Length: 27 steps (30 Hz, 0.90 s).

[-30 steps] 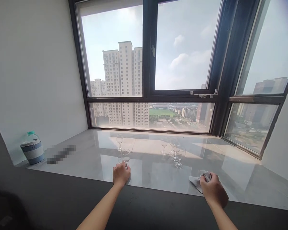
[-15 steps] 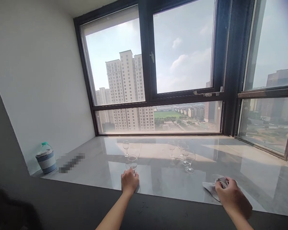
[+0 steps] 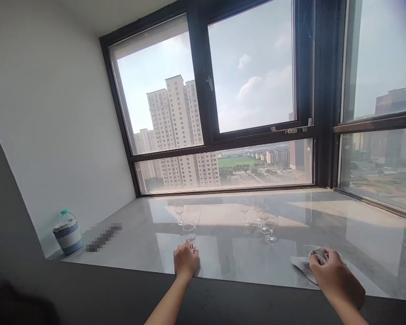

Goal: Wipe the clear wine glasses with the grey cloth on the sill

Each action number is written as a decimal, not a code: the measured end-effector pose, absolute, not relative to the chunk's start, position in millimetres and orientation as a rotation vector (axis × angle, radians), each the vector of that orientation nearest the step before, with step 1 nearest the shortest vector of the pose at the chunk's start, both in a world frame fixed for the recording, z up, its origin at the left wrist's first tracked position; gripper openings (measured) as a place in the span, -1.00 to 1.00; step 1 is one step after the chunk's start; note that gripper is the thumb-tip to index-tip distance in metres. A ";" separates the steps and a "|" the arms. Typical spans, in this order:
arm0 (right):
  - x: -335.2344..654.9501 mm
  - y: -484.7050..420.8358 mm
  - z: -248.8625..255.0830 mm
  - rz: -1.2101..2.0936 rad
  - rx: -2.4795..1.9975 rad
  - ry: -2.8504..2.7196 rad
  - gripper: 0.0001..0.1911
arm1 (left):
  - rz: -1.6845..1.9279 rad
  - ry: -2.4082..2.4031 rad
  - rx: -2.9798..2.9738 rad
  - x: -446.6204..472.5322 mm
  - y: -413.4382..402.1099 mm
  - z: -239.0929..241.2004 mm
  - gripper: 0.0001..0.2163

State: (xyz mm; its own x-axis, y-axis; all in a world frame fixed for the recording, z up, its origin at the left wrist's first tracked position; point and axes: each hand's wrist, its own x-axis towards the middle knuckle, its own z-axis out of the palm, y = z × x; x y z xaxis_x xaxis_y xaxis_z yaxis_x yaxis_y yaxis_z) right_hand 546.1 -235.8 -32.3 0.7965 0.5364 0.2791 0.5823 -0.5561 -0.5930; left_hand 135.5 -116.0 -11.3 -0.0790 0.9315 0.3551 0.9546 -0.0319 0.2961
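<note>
My left hand (image 3: pixel 186 261) is closed round the stem of a clear wine glass (image 3: pixel 188 230), which stands upright near the front edge of the sill. The fingers hide the glass's foot. At the right, my right hand (image 3: pixel 336 275) grips a crumpled pale cloth (image 3: pixel 304 267) that lies partly spread on the sill. Behind the left hand another small stemmed glass (image 3: pixel 179 211) stands by itself. Between the hands and farther back, several more stemmed glasses (image 3: pixel 271 225) stand close together, overlapping in view.
The glossy grey sill (image 3: pixel 138 253) ends in a front edge below my hands. A blue and white cup-shaped container (image 3: pixel 67 238) stands at the left by the wall, with a green-capped bottle (image 3: pixel 66 215) behind or in it. A dark-framed window (image 3: pixel 206 149) rises behind the sill.
The view has tilted and shifted slightly. Both hands keep their holds, the left on the wine glass and the right on the cloth.
</note>
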 end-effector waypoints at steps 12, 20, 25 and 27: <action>548.2 -236.6 -33.3 -0.024 -2.274 -0.827 -0.43 | -0.651 -2.178 -2.108 139.1 -122.8 -1.8 -0.78; 545.1 -238.6 -25.8 0.006 -2.263 -0.818 -0.44 | -0.695 -2.162 -2.128 136.3 -120.8 -4.1 -0.78; 543.3 -238.9 -24.1 -0.021 -2.261 -0.832 -0.48 | -0.694 -2.161 -2.134 136.0 -121.0 -3.5 -0.78; 544.5 -238.4 -26.5 -0.047 -2.263 -0.835 -0.50 | -0.689 -2.159 -2.136 136.0 -121.2 -3.1 -0.78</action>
